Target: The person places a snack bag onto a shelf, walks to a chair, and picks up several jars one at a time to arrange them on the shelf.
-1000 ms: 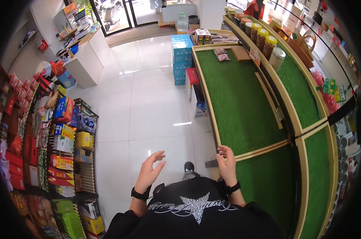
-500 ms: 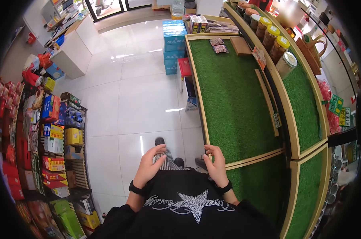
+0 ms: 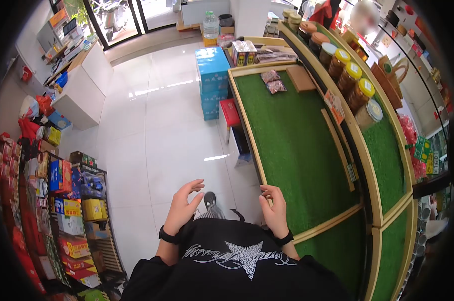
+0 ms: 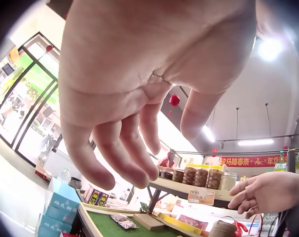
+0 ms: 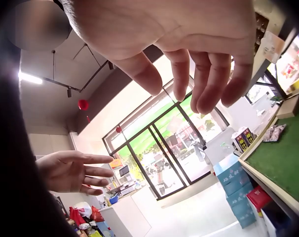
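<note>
Both hands are raised in front of the torso, fingers loosely bent, holding nothing. In the head view the left hand point(image 3: 184, 205) is over the tiled floor, its thumb apart from the fingers. The right hand point(image 3: 274, 210) is beside the wooden edge of the green-lined display stand point(image 3: 297, 145); whether it touches that edge I cannot tell. Two small packets point(image 3: 273, 82) and a flat brown block point(image 3: 301, 79) lie at the stand's far end. The left wrist view shows the left palm point(image 4: 154, 74) from below, and the right wrist view shows the right palm point(image 5: 174, 29).
Blue boxes point(image 3: 212, 70) and a red-topped box point(image 3: 229, 112) stand left of the display stand. Lidded jars point(image 3: 349, 75) line its upper tier. Shelves with boxed goods point(image 3: 70, 210) run along the left, below a white counter point(image 3: 84, 90). Glass doors point(image 3: 114, 22) are at the far end.
The walking feet have changed position, and the stand and shelves have shifted in the head view. Both hands keep nearly the same pose, the right one appearing slightly further left than at first.
</note>
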`<state>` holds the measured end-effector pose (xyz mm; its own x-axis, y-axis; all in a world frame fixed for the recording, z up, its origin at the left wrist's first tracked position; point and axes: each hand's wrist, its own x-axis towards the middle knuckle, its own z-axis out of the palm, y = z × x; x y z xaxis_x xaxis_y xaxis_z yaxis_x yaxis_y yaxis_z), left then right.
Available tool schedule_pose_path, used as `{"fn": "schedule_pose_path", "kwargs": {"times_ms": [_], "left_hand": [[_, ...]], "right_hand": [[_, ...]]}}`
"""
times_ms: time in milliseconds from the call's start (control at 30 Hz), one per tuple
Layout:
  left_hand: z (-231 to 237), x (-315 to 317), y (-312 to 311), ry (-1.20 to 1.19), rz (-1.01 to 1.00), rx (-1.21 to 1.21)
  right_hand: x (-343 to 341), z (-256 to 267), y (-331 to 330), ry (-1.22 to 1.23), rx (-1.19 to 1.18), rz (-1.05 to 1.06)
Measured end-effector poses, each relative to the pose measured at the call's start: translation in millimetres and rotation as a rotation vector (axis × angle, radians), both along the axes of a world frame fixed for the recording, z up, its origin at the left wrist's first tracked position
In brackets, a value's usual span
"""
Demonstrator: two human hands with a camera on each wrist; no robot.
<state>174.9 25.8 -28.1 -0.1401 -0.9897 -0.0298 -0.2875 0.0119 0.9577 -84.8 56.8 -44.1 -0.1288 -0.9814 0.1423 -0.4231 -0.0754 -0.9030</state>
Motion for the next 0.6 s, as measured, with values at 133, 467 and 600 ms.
{"fn": "schedule_pose_path", "kwargs": {"times_ms": [133, 467, 600], "left_hand": [[6.9, 32.5, -34.3, -0.029, 0.036, -0.038], [-11.7, 73.8, -64.7, -0.02, 0.028, 0.07], [-14.7, 77.0, -78.1, -0.019, 0.067, 0.101]], "right_hand": [[29.3, 10.0, -42.2, 0.055, -0.02, 0.051], [76.6, -0.4, -92.2, 0.036, 0.05, 0.067], [84.0, 2.3, -121.6, 0.058, 0.051, 0.129]]}}
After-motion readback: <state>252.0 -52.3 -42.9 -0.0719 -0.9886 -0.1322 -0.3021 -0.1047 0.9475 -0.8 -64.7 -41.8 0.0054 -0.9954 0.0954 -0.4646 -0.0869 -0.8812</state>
